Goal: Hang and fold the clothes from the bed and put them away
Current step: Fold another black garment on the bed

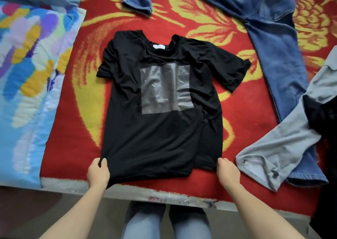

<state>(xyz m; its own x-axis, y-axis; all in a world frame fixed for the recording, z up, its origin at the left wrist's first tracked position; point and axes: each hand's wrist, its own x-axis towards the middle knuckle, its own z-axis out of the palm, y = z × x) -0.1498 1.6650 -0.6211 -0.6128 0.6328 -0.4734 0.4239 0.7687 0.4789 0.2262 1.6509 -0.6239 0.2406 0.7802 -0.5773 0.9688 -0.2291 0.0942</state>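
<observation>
While both hands hold its hem, the black T-shirt (160, 133) lies print-up and spread on the bed's red blanket (246, 138), close to the near edge.

The left hand (98, 172) clenches the hem's left corner, cloth bunched between thumb and curled fingers. The right hand (228, 172) appears to pinch the right corner, though its fingertips are hidden against the fabric. Holding the corners apart draws the shirt flat, probably to smooth it before folding, which looks not yet begun. Creases show near the sleeves, and the right side is tucked under. Jeans (273, 38) and a grey shirt (284, 142) lie to the right, a patterned quilt (27, 74) to the left.
</observation>
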